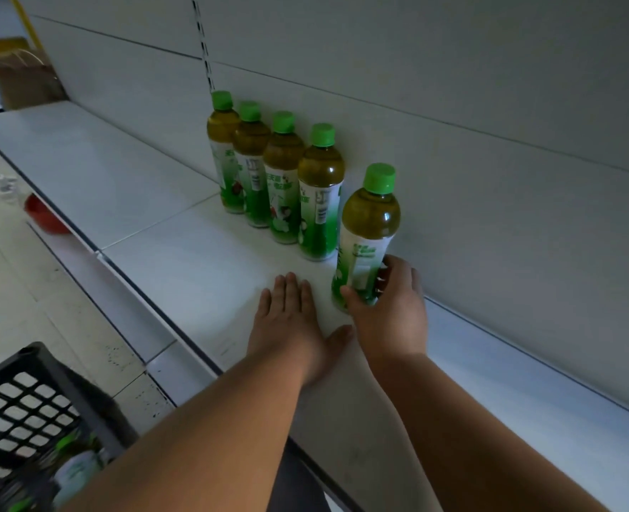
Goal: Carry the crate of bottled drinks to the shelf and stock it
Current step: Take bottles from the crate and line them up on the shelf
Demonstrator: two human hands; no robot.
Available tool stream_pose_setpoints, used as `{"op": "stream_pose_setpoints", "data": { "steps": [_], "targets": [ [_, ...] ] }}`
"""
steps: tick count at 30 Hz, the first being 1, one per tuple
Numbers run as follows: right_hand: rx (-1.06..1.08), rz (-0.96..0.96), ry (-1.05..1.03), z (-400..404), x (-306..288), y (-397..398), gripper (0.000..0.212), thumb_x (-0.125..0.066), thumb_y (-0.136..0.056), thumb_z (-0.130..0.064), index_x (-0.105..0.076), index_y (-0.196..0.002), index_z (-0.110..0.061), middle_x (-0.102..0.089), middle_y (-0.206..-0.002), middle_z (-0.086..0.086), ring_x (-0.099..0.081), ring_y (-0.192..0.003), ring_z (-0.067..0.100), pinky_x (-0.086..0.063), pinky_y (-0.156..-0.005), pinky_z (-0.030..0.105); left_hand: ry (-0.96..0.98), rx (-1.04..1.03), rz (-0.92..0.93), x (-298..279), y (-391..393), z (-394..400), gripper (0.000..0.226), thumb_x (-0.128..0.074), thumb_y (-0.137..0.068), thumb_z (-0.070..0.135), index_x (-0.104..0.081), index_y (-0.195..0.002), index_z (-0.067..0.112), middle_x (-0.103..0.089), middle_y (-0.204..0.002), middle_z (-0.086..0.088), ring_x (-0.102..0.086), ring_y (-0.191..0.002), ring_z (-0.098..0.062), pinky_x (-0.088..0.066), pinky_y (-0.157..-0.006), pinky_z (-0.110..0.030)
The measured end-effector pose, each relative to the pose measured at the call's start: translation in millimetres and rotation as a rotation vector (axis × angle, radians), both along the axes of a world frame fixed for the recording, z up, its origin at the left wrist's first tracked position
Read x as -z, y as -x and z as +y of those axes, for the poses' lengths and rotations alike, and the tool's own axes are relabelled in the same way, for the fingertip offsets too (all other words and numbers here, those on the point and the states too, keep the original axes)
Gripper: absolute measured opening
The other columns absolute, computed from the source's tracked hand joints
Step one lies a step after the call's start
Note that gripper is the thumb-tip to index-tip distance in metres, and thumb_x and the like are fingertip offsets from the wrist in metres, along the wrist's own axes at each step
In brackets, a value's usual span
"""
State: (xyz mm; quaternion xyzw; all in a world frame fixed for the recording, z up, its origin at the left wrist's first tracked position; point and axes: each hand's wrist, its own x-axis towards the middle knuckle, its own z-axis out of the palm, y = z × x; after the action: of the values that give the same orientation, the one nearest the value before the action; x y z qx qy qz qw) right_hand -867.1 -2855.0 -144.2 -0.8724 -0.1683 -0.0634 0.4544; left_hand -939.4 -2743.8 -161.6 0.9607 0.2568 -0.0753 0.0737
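- White shelf (165, 253) runs along a pale back panel.
- Black lattice crate (28, 408), low at left, holds what look like more green-capped bottles, blurred.
- Four bottles (268, 168) stand in a row at the panel, amber drink, green-white labels, print unreadable.
- Left hand (290, 327) lies flat, fingers together, on the shelf.
- Right hand (394, 308) grips a fifth bottle (368, 230) near its base.
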Motion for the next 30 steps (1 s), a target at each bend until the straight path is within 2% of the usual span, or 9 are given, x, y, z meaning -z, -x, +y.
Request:
{"op": "stream_pose_setpoints", "data": {
  "steps": [7, 12, 18, 20, 22, 24, 26, 30],
  "targets": [
    [-0.054, 0.034, 0.194, 35, -23, -33, 0.046, -0.072, -0.087, -0.030, -0.049, -0.121, -0.008, -0.053, -0.126, 0.009, -0.055, -0.112, 0.028, -0.046, -0.086, 0.035, -0.018, 0.017, -0.003, 3, 2, 2, 0.099, -0.013, -0.090, 0.077, 0.016, -0.157, 0.010, 0.020, -0.165, -0.014, 0.022, -0.151, -0.026, 0.007, -0.124, -0.044],
    [-0.047, 0.027, 0.257, 38, -26, -44, 0.047, -0.069, -0.090, -0.029, -0.046, -0.122, -0.005, -0.054, -0.128, 0.012, -0.054, -0.115, 0.029, -0.045, -0.088, 0.036, -0.013, 0.017, -0.017, 3, 2, 2, 0.098, -0.015, -0.091, 0.076, 0.016, -0.157, 0.010, 0.020, -0.165, -0.013, 0.021, -0.152, -0.026, 0.008, -0.124, -0.043],
    [-0.011, 0.113, 0.246, 35, -25, -42, 0.052, -0.072, -0.087, -0.034, -0.047, -0.124, -0.008, -0.056, -0.127, 0.011, -0.055, -0.115, 0.028, -0.045, -0.089, 0.036, 0.018, 0.024, -0.009, -1, 1, 3, 0.097, -0.018, -0.092, 0.076, 0.015, -0.157, 0.011, 0.020, -0.165, -0.012, 0.021, -0.152, -0.025, 0.008, -0.124, -0.042],
    [-0.019, 0.079, 0.265, 30, -27, -30, 0.057, -0.072, -0.086, -0.035, -0.043, -0.128, -0.010, -0.051, -0.131, 0.010, -0.051, -0.119, 0.029, -0.045, -0.094, 0.038, 0.074, 0.031, -0.044, -8, 8, 7, 0.099, -0.027, -0.093, 0.075, 0.011, -0.158, 0.011, 0.012, -0.167, -0.011, 0.013, -0.154, -0.025, 0.005, -0.124, -0.039],
    [-0.091, -0.024, 0.289, 28, -30, -12, 0.058, -0.070, -0.087, -0.035, -0.043, -0.131, -0.012, -0.049, -0.131, 0.009, -0.049, -0.119, 0.029, -0.045, -0.094, 0.041, 0.108, -0.008, -0.151, -20, 25, 17, 0.098, -0.040, -0.091, 0.072, -0.006, -0.160, 0.011, -0.010, -0.167, -0.011, -0.010, -0.153, -0.028, -0.011, -0.122, -0.039],
    [-0.213, -0.117, 0.313, 33, -38, 11, 0.057, -0.069, -0.086, -0.035, -0.043, -0.133, -0.014, -0.048, -0.130, 0.009, -0.049, -0.118, 0.029, -0.047, -0.095, 0.041, 0.042, -0.036, -0.237, -34, 52, 34, 0.090, -0.048, -0.089, 0.070, -0.026, -0.155, 0.014, -0.033, -0.157, -0.009, -0.032, -0.142, -0.028, -0.029, -0.115, -0.041],
    [-0.348, -0.189, 0.371, 46, -50, 38, 0.061, -0.068, -0.086, -0.036, -0.042, -0.137, -0.017, -0.047, -0.133, 0.008, -0.048, -0.120, 0.028, -0.044, -0.097, 0.039, -0.027, -0.069, -0.256, -48, 84, 55, 0.083, -0.052, -0.088, 0.069, -0.034, -0.151, 0.017, -0.043, -0.149, -0.007, -0.040, -0.134, -0.028, -0.036, -0.109, -0.040],
    [-0.694, -0.258, 0.521, 92, -73, 104, 0.070, -0.067, -0.084, -0.040, -0.036, -0.144, -0.022, -0.042, -0.141, 0.007, -0.041, -0.130, 0.029, -0.038, -0.106, 0.041, -0.073, -0.206, -0.276, -77, 165, 95, 0.078, -0.055, -0.085, 0.071, -0.043, -0.145, 0.021, -0.050, -0.141, -0.005, -0.047, -0.129, -0.027, -0.041, -0.102, -0.039]
  ]
}}
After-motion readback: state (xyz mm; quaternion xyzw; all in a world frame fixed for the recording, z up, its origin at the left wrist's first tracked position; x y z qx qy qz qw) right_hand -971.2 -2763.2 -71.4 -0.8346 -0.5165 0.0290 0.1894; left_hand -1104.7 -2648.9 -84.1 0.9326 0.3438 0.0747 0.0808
